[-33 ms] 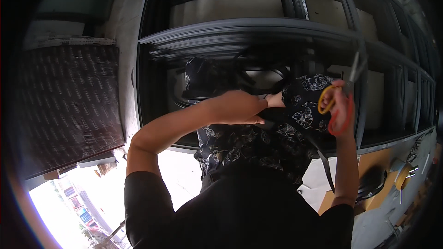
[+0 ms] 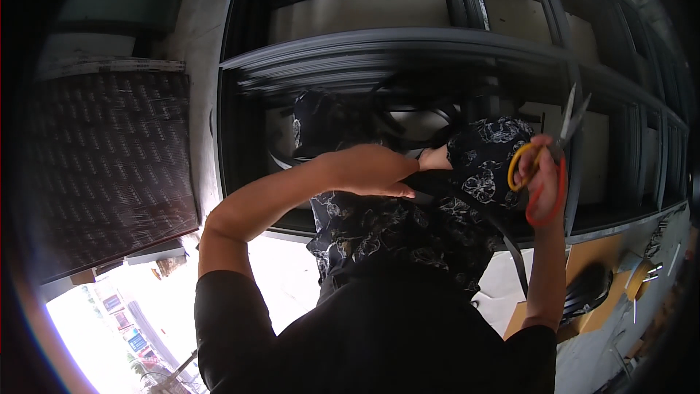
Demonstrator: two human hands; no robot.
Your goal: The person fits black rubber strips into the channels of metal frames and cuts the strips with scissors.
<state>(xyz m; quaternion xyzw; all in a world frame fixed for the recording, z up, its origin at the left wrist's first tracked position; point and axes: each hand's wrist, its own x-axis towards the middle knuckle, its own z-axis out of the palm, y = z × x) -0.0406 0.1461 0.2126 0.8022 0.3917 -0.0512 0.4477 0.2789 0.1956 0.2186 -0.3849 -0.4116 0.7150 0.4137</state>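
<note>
Across the floral trousers (image 2: 364,230), apparently clasping the black strip (image 2: 514,254) steady in the partly hidden left hand (image 2: 386,171), while, right of them, holding parted scissors (image 2: 559,147) in the curled right hand (image 2: 545,173), seemingly needing both together for any cut.

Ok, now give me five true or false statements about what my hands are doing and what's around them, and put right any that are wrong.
1. The right hand holds scissors. True.
2. Both handle loops are red. False: one is a yellow loop, the other a red loop.
3. The blade tips are pressed together. False: they stand apart, pointing away from the body.
4. The left hand grips a black strip, which trails down beside the right forearm. True.
5. The dark panel with repeating print is at the right of the view. False: the dark panel is at the left.
</note>
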